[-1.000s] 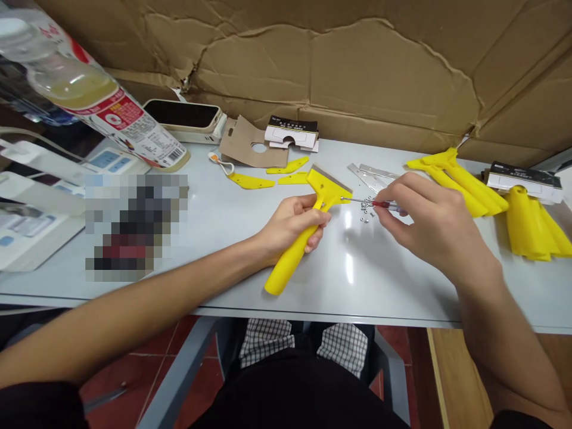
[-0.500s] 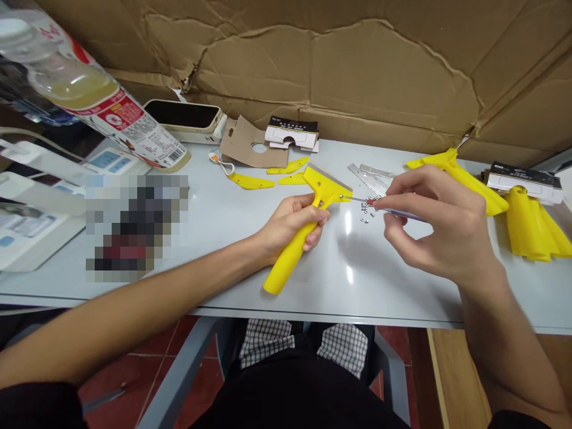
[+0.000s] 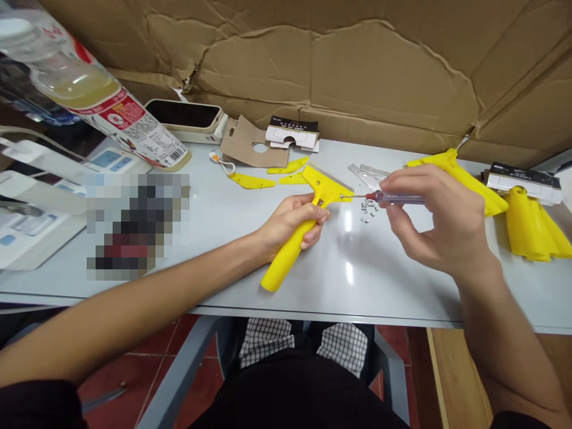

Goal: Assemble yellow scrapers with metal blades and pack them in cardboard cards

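1. Left hand (image 3: pixel 298 221): wrapped around the yellow scraper (image 3: pixel 283 263), over the pale tabletop (image 3: pixel 379 292).
2. Right hand (image 3: pixel 449 223): pinching the screwdriver (image 3: pixel 402 199), its hold shifted back along the handle.
3. Tip still at the screw (image 3: pixel 341 196): apparently a re-grip between turns.

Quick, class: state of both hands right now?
Left hand: closed, holding the scraper.
Right hand: holding the screwdriver between thumb and fingers.

Glossy table (image 3: pixel 384 286) | screws (image 3: pixel 366 205) | metal blades (image 3: pixel 363 178) | yellow strips (image 3: pixel 253 181) | drink bottle (image 3: pixel 127 113)
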`<state>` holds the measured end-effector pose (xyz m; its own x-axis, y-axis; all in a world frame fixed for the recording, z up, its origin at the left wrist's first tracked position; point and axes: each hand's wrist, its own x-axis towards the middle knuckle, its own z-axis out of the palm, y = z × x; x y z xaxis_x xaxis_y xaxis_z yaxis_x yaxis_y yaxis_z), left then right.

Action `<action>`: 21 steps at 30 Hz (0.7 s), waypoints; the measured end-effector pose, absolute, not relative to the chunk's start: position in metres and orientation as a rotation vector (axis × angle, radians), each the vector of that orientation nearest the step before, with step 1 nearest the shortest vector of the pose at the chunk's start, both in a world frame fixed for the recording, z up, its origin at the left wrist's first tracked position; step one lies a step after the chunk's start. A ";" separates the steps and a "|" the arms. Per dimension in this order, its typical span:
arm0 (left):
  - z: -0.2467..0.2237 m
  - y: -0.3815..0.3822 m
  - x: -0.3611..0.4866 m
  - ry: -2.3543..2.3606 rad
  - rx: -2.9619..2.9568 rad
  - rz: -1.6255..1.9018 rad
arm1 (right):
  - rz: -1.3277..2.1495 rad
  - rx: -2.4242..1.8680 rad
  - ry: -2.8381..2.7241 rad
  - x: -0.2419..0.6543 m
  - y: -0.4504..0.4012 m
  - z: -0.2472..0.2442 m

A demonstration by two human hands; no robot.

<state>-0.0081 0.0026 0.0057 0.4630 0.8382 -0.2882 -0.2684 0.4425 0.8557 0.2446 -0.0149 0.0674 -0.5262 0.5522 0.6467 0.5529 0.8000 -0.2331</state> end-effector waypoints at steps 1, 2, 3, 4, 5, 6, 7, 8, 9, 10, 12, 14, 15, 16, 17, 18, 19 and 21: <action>0.006 0.003 -0.008 0.806 0.829 0.796 | 0.007 -0.800 -2.256 0.245 -0.015 0.067; 0.005 0.004 -0.008 0.807 0.826 0.801 | 0.007 -0.806 -2.271 0.246 -0.014 0.066; 0.005 0.005 -0.008 0.808 0.825 0.805 | -0.007 -0.820 -2.279 0.247 -0.014 0.066; 0.005 0.005 -0.008 0.810 0.825 0.808 | -0.032 -0.847 -2.284 0.248 -0.014 0.065; 0.005 0.006 -0.008 0.812 0.823 0.811 | -0.068 -0.876 -2.279 0.248 -0.013 0.065; 0.006 0.006 -0.008 0.812 0.819 0.814 | -0.103 -0.917 -2.279 0.249 -0.013 0.065; 0.006 0.006 -0.008 0.812 0.814 0.819 | -0.137 -0.951 -2.278 0.249 -0.013 0.065; 0.006 0.006 -0.008 0.812 0.808 0.822 | -0.172 -0.974 -2.274 0.250 -0.012 0.066; 0.006 0.006 -0.008 0.813 0.805 0.824 | -0.199 -0.995 -2.271 0.250 -0.012 0.066; 0.006 0.006 -0.008 0.815 0.805 0.824 | -0.216 -1.015 -2.268 0.251 -0.012 0.067; 0.006 0.006 -0.008 0.821 0.815 0.814 | -0.212 -1.065 -2.280 0.252 -0.013 0.068; 0.006 0.005 -0.008 0.821 0.828 0.802 | -0.161 -1.119 -2.297 0.254 -0.014 0.070; 0.006 0.005 -0.008 0.819 0.833 0.800 | -0.126 -1.141 -2.306 0.255 -0.015 0.070; 0.006 0.004 -0.008 0.818 0.836 0.799 | -0.098 -1.153 -2.307 0.256 -0.016 0.071; 0.006 0.004 -0.008 0.819 0.836 0.801 | -0.081 -1.152 -2.306 0.257 -0.016 0.071; 0.007 0.004 -0.008 0.820 0.833 0.806 | -0.070 -1.145 -2.304 0.258 -0.016 0.071; 0.007 0.004 -0.008 0.822 0.828 0.812 | -0.068 -1.137 -2.304 0.258 -0.016 0.070; 0.007 0.005 -0.008 0.825 0.816 0.823 | -0.088 -1.116 -2.295 0.258 -0.014 0.070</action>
